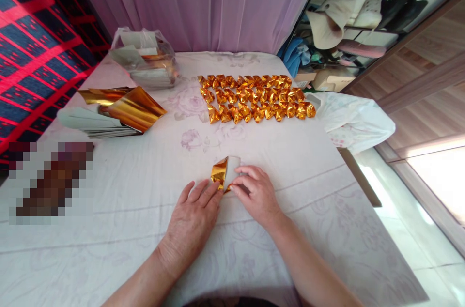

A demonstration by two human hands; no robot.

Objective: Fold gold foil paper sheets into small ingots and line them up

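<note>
A sheet of gold foil paper [219,171] lies partly folded on the cloth-covered table, its pale back showing on the right side. My left hand [198,210] rests flat with fingers spread, the fingertips pressing the paper's lower left edge. My right hand [257,193] pinches the lower right corner of the same paper between thumb and fingers. Beyond the hands stand several folded gold paper pieces [257,112], lined up in three rows. To the left is a stack of gold foil sheets [136,108], fanned out with white undersides showing.
A clear plastic bag [145,57] with more paper sits at the back left. A white plastic bag [358,120] hangs by the table's right edge. A purple curtain [218,2] closes off the back. Shelves with a cap [327,26] stand at the right. A pixelated patch covers something at left.
</note>
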